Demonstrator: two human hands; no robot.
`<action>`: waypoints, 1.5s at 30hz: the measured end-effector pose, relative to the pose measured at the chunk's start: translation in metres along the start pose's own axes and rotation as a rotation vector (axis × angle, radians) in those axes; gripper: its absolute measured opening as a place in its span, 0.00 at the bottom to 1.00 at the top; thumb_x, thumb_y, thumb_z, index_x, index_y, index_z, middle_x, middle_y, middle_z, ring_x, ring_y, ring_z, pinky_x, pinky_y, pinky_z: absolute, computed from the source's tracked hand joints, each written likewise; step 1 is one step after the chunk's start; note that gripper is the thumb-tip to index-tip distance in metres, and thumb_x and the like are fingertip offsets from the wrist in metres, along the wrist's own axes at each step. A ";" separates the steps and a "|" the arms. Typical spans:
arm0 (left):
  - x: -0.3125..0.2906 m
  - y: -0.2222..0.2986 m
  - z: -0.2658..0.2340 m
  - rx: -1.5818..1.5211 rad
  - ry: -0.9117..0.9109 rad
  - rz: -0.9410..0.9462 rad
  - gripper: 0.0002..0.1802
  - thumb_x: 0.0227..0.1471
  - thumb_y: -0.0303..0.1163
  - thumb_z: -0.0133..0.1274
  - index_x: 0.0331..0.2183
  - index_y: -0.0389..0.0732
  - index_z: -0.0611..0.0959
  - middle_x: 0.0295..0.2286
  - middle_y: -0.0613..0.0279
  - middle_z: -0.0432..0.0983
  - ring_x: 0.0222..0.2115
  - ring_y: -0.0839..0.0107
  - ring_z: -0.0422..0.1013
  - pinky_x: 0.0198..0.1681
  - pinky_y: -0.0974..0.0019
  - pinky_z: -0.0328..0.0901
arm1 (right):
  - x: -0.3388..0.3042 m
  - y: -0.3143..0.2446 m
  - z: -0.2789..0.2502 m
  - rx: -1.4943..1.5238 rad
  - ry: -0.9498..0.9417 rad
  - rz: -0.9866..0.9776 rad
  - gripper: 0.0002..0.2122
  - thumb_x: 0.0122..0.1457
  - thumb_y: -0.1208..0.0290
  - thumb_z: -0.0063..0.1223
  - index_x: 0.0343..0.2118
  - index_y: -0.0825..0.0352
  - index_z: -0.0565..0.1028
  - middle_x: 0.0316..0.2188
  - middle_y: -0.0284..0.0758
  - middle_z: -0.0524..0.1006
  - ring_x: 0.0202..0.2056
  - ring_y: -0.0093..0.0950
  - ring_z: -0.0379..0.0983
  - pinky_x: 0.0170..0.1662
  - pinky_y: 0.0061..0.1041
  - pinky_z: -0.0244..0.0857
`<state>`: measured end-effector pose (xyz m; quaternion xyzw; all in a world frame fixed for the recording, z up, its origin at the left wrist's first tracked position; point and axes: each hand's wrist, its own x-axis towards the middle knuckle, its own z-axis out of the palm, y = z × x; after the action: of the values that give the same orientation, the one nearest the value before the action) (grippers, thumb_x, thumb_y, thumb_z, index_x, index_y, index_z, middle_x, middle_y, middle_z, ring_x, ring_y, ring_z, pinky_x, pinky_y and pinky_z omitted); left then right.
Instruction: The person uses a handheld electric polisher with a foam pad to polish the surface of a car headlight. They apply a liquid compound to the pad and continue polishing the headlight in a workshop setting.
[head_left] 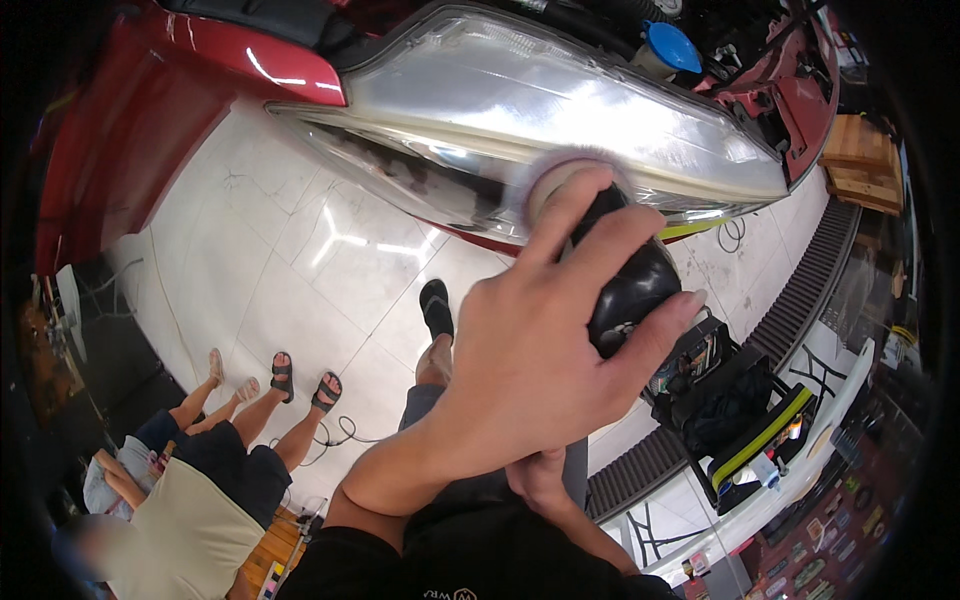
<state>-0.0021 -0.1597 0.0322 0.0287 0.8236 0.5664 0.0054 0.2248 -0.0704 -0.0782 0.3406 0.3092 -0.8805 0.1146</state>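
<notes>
My left hand [540,340] is wrapped over the black head of a power polisher [640,290], its fingers spread across the top and its thumb on the right side. The polisher's round pad [545,185], blurred at its rim, rests against the lower part of a car headlight [480,90]. The lens looks hazy and whitish above the pad. Below my left wrist, my right hand [540,475] is closed with curled fingers. My left hand and forearm partly hide it, so what it grips does not show.
A red fender [140,120] flanks the headlight at left; a blue cap [672,47] sits in the engine bay. Two people in sandals [200,510] are at lower left. An open black tool bag [720,400] and a wooden box [862,165] are at right. Cables lie on the tiled floor.
</notes>
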 end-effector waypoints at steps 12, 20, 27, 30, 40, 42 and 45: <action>-0.004 -0.020 -0.060 -0.208 0.063 -0.009 0.24 0.50 0.29 0.66 0.50 0.35 0.82 0.55 0.44 0.72 0.48 0.62 0.76 0.52 0.64 0.68 | 0.012 0.009 0.064 -0.139 -0.094 -0.096 0.37 0.54 0.46 0.70 0.53 0.74 0.69 0.42 0.42 0.80 0.36 0.34 0.81 0.40 0.36 0.78; -0.009 -0.062 -0.095 -0.353 0.122 0.111 0.29 0.53 0.43 0.62 0.51 0.33 0.81 0.58 0.41 0.69 0.53 0.58 0.73 0.55 0.61 0.67 | 0.042 0.024 0.074 -0.404 -0.114 -0.164 0.42 0.50 0.40 0.71 0.53 0.75 0.69 0.41 0.38 0.79 0.39 0.28 0.80 0.46 0.31 0.75; -0.014 -0.108 -0.106 -0.477 0.236 0.255 0.30 0.52 0.45 0.62 0.50 0.32 0.82 0.58 0.34 0.69 0.54 0.51 0.72 0.57 0.56 0.65 | 0.079 0.040 0.052 -0.656 -0.119 -0.302 0.46 0.44 0.39 0.75 0.55 0.76 0.69 0.45 0.35 0.77 0.47 0.25 0.74 0.53 0.26 0.66; -0.016 -0.124 -0.111 -0.500 0.265 0.266 0.34 0.55 0.51 0.60 0.50 0.31 0.81 0.59 0.33 0.66 0.57 0.50 0.68 0.61 0.55 0.62 | 0.088 0.039 0.057 -0.711 -0.136 -0.368 0.45 0.44 0.45 0.77 0.56 0.75 0.70 0.45 0.35 0.78 0.47 0.25 0.74 0.54 0.27 0.66; -0.006 -0.165 -0.147 -0.657 0.337 0.231 0.38 0.59 0.57 0.52 0.54 0.31 0.76 0.60 0.33 0.65 0.58 0.52 0.68 0.62 0.54 0.61 | 0.094 0.051 0.099 -0.764 -0.148 -0.387 0.36 0.43 0.64 0.80 0.54 0.73 0.71 0.43 0.35 0.79 0.45 0.24 0.76 0.52 0.25 0.68; -0.005 -0.170 -0.160 -0.591 0.271 0.239 0.38 0.62 0.59 0.47 0.58 0.35 0.72 0.62 0.29 0.59 0.57 0.45 0.70 0.52 0.50 0.73 | 0.094 0.055 0.109 -0.774 -0.161 -0.409 0.36 0.45 0.64 0.80 0.54 0.74 0.71 0.43 0.36 0.79 0.44 0.25 0.76 0.52 0.26 0.69; -0.003 -0.173 -0.165 -0.574 0.247 0.241 0.38 0.63 0.60 0.46 0.58 0.37 0.71 0.62 0.29 0.58 0.56 0.43 0.70 0.50 0.49 0.76 | 0.096 0.061 0.110 -0.746 -0.142 -0.402 0.37 0.44 0.62 0.80 0.54 0.74 0.71 0.43 0.36 0.79 0.44 0.25 0.76 0.52 0.26 0.68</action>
<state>-0.0131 -0.3751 -0.0703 0.0544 0.6155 0.7712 -0.1534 0.1206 -0.1857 -0.1073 0.1473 0.6580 -0.7345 0.0769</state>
